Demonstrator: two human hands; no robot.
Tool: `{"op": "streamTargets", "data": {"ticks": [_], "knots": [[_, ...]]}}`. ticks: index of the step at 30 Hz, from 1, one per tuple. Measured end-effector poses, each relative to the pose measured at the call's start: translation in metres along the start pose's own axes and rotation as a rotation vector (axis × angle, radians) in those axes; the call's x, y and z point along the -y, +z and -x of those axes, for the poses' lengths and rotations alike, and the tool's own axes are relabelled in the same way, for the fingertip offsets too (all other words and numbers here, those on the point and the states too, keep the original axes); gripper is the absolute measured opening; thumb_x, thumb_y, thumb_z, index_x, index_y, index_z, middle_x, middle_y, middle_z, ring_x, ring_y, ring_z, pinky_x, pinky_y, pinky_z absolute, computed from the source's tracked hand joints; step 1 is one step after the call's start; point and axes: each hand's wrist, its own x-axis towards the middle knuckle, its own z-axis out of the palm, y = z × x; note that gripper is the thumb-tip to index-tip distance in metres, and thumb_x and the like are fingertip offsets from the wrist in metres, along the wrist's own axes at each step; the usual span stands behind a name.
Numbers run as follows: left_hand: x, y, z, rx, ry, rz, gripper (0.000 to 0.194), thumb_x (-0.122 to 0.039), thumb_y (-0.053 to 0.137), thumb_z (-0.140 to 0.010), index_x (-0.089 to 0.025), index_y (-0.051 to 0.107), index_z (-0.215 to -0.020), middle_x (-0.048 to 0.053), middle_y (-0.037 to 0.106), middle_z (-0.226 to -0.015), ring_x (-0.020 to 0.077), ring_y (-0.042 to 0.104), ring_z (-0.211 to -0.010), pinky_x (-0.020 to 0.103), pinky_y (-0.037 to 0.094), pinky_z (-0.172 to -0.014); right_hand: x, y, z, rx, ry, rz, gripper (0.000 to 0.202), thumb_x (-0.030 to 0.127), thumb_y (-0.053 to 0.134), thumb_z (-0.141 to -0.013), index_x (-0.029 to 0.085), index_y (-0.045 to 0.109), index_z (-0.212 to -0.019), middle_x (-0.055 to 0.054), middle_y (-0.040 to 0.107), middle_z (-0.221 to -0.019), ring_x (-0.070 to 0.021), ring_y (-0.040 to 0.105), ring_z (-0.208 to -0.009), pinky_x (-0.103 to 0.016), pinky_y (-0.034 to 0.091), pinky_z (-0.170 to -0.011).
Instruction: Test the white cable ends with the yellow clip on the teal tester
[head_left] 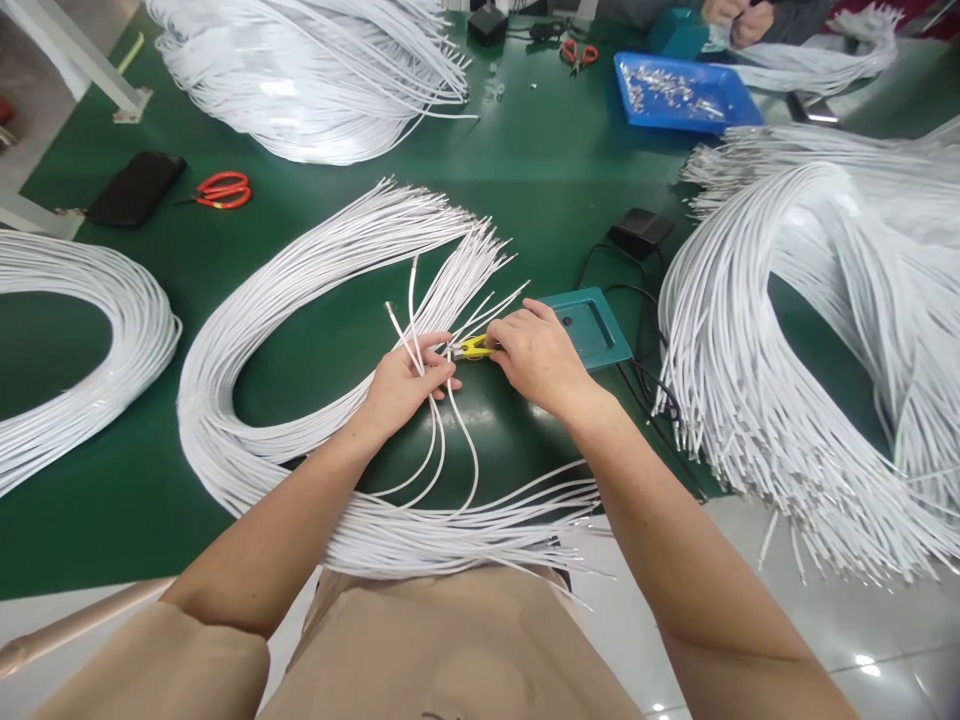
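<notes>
Several loose white cables (431, 440) run up through the fingers of my left hand (409, 380), which is closed on them. My right hand (536, 350) grips a pair of yellow-handled pliers (474, 347), their jaws pointing left at a cable end by my left fingertips. Whether the jaws bite on that end is too small to tell. A large curved bundle of white cables (214, 360) loops around to the left of my hands, with one set of ends just above them and the other near my lap. A teal tray-like fixture (589, 325) lies just behind my right hand.
More white cable bundles lie at the far left (135, 330), back (300, 90) and right (810, 230). Orange-handled scissors (225, 190) rest beside a black case (136, 188). A blue tray (667, 95) holds small metal parts. Across the table, a co-worker's hands (739, 20) are busy.
</notes>
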Motion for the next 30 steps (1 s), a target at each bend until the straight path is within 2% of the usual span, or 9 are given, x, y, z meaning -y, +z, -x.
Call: {"op": "streamTargets", "data": {"ticks": [4, 8, 13, 16, 18, 20, 23, 27, 30], "knots": [[0.000, 0.004, -0.003, -0.035, 0.001, -0.036, 0.052, -0.025, 0.074, -0.070, -0.013, 0.059, -0.119, -0.003, 0.061, -0.074, 0.0166, 0.072, -0.069, 0.019, 0.051, -0.052, 0.000, 0.000, -0.001, -0.014, -0.015, 0.006, 0.013, 0.009, 0.052, -0.083, 0.017, 0.061, -0.078, -0.006, 0.067, -0.075, -0.0218, 0.050, -0.085, -0.034, 0.033, -0.090], [0.001, 0.008, -0.004, -0.082, -0.007, -0.057, 0.053, -0.023, 0.073, -0.070, -0.010, 0.058, -0.120, -0.003, 0.060, -0.073, 0.0163, 0.072, -0.068, 0.019, 0.051, -0.051, 0.000, 0.002, -0.004, -0.031, 0.006, 0.017, 0.017, 0.006, 0.050, -0.081, 0.017, 0.061, -0.078, -0.006, 0.061, -0.068, -0.0217, 0.047, -0.081, -0.033, 0.033, -0.082], [0.005, 0.010, -0.005, -0.080, -0.014, -0.094, 0.056, -0.022, 0.074, -0.069, -0.010, 0.058, -0.122, -0.002, 0.063, -0.075, 0.0159, 0.072, -0.069, 0.019, 0.052, -0.051, 0.000, 0.002, -0.005, -0.022, 0.009, 0.039, 0.018, 0.006, 0.048, -0.081, 0.016, 0.063, -0.080, -0.007, 0.059, -0.068, -0.0224, 0.047, -0.082, -0.034, 0.035, -0.083], [0.005, 0.010, -0.005, -0.065, -0.016, -0.101, 0.057, -0.024, 0.074, -0.069, -0.010, 0.058, -0.122, -0.001, 0.064, -0.076, 0.0163, 0.072, -0.069, 0.020, 0.053, -0.052, 0.002, -0.002, -0.003, -0.002, 0.009, 0.035, 0.015, 0.011, 0.050, -0.084, 0.016, 0.064, -0.082, -0.008, 0.062, -0.071, -0.0238, 0.051, -0.087, -0.038, 0.037, -0.091], [0.004, 0.009, -0.005, -0.064, -0.019, -0.098, 0.056, -0.025, 0.075, -0.069, -0.010, 0.059, -0.121, 0.000, 0.065, -0.076, 0.0169, 0.072, -0.069, 0.021, 0.054, -0.053, 0.001, -0.005, 0.000, -0.034, 0.033, 0.020, 0.014, 0.018, 0.051, -0.087, 0.017, 0.065, -0.087, -0.009, 0.067, -0.082, -0.0251, 0.053, -0.098, -0.044, 0.030, -0.104], [0.002, 0.009, -0.004, -0.067, -0.025, -0.093, 0.057, -0.025, 0.075, -0.068, -0.010, 0.060, -0.120, 0.000, 0.066, -0.077, 0.0175, 0.072, -0.069, 0.022, 0.054, -0.054, -0.001, -0.006, 0.005, -0.134, 0.136, 0.038, 0.020, 0.024, 0.050, -0.090, 0.017, 0.065, -0.102, -0.010, 0.068, -0.107, -0.0272, 0.050, -0.115, -0.052, 0.018, -0.113], [0.000, 0.008, -0.003, -0.056, -0.038, -0.093, 0.055, -0.026, 0.075, -0.068, -0.010, 0.060, -0.119, 0.001, 0.066, -0.077, 0.0180, 0.072, -0.070, 0.023, 0.054, -0.055, -0.008, 0.000, 0.012, -0.253, 0.358, 0.106, 0.037, 0.029, 0.046, -0.094, 0.016, 0.054, -0.128, -0.015, 0.053, -0.138, -0.0319, 0.039, -0.132, -0.059, 0.016, -0.113], [0.000, 0.005, -0.003, -0.045, -0.040, -0.092, 0.053, -0.027, 0.075, -0.068, -0.010, 0.060, -0.117, 0.000, 0.064, -0.076, 0.0181, 0.072, -0.070, 0.024, 0.055, -0.057, -0.011, 0.007, 0.014, -0.202, 0.418, 0.102, 0.045, 0.032, 0.043, -0.095, 0.014, 0.047, -0.137, -0.017, 0.047, -0.144, -0.0333, 0.036, -0.137, -0.056, 0.021, -0.112], [0.000, 0.000, -0.001, -0.047, -0.025, -0.048, 0.055, -0.028, 0.077, -0.066, -0.012, 0.059, -0.116, -0.002, 0.062, -0.074, 0.0164, 0.071, -0.067, 0.025, 0.055, -0.060, 0.003, -0.003, 0.013, -0.192, 0.420, 0.054, 0.044, 0.030, 0.047, -0.094, 0.012, 0.050, -0.134, -0.019, 0.047, -0.143, -0.0332, 0.037, -0.136, -0.055, 0.022, -0.112]]}}
